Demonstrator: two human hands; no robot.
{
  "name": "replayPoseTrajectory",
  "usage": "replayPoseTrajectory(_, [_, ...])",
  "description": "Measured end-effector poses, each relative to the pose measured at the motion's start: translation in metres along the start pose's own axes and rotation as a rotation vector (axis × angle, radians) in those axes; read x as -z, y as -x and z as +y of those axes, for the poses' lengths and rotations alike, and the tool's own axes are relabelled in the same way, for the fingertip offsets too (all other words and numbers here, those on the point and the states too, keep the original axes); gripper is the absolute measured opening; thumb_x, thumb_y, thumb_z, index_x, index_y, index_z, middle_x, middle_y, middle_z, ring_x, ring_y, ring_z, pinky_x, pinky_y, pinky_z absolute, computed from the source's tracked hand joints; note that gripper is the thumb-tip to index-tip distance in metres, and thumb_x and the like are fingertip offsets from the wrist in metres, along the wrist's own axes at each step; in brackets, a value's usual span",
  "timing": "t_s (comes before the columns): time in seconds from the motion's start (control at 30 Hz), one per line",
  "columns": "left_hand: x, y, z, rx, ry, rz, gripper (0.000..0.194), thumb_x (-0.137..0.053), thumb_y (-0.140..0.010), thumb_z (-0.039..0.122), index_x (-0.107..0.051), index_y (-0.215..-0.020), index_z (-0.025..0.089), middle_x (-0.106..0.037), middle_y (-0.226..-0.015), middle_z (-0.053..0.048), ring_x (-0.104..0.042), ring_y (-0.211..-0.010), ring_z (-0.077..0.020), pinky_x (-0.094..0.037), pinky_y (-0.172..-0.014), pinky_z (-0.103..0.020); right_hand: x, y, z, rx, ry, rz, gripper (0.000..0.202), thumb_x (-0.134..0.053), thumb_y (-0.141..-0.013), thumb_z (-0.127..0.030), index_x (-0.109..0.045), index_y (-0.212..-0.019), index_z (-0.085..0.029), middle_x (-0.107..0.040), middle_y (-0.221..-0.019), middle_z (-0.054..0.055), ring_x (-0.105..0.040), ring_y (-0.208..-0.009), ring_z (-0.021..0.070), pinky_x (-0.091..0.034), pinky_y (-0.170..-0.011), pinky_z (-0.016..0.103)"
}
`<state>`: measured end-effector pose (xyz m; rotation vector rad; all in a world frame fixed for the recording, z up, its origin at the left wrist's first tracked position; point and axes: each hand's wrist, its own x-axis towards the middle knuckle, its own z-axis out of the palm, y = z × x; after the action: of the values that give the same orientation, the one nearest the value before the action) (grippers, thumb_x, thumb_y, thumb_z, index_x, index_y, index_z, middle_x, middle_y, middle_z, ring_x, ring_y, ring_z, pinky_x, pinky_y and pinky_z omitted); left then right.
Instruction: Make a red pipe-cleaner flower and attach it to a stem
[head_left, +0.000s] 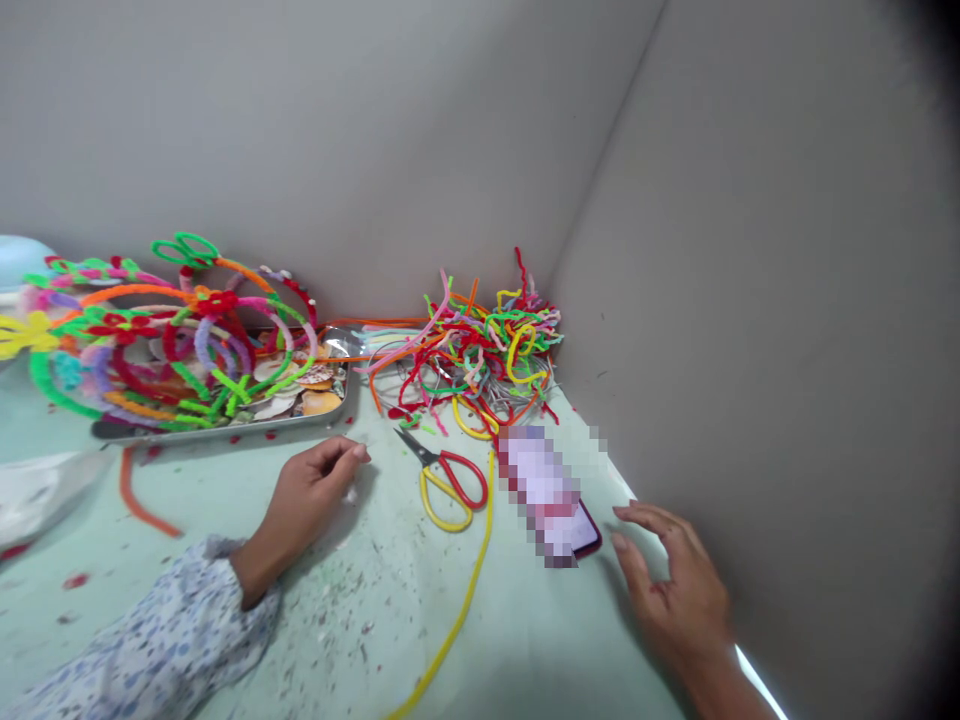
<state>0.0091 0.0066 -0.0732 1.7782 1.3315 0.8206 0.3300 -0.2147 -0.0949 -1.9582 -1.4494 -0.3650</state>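
My left hand [311, 500] hovers over or rests on the table with its fingers curled in and the thumb against them; what they hold, if anything, is hidden. Just right of it lies a pair of scissors [450, 485] with one red and one yellow handle, blades parted slightly. A phone [589, 530] with its screen lit lies beyond the scissors, partly blurred out. My right hand [675, 585] is beside the phone, thumb and fingers apart and nothing between them. A yellow pipe cleaner [469, 600] curves across the table between my hands.
A metal tray [225, 430] at the left holds shells [319, 375] under several pipe-cleaner hoops [202, 340]. A tangled heap of pipe-cleaner scraps [487, 345] sits in the wall corner. An orange strip [139, 500] and a plastic bag [49, 490] lie at left.
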Motion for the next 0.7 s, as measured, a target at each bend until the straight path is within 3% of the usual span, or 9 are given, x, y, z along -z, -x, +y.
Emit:
replayPoseTrajectory(0.27, [0.0,0.0,-0.001,0.012,0.012,-0.009,0.03,-0.056,-0.079,0.048,-0.065,-0.075,0.02,-0.05,-0.052,0.005,-0.045,-0.049,-0.0132,-0.033,-0.049,-0.022,-0.01,0.004,0.005,-0.046,0.04,-0.126,0.058,-0.061,-0.079,-0.06,-0.049,-0.116,-0.017,-0.06,-0.109,0.013,-0.057,-0.104,0.0294,-0.048,-0.09,0.047])
replayPoseTrajectory(0.7, [0.001,0.001,-0.001,0.016,0.003,-0.025,0.032,-0.055,-0.081,0.05,-0.064,-0.076,0.019,-0.049,-0.053,0.005,-0.045,-0.051,-0.0129,-0.034,-0.051,-0.022,-0.014,0.01,-0.012,0.041,0.124,-0.246,0.085,-0.067,-0.071,-0.063,-0.035,-0.133,-0.014,-0.056,-0.119,0.016,-0.054,-0.11,0.0323,-0.049,-0.093,0.049])
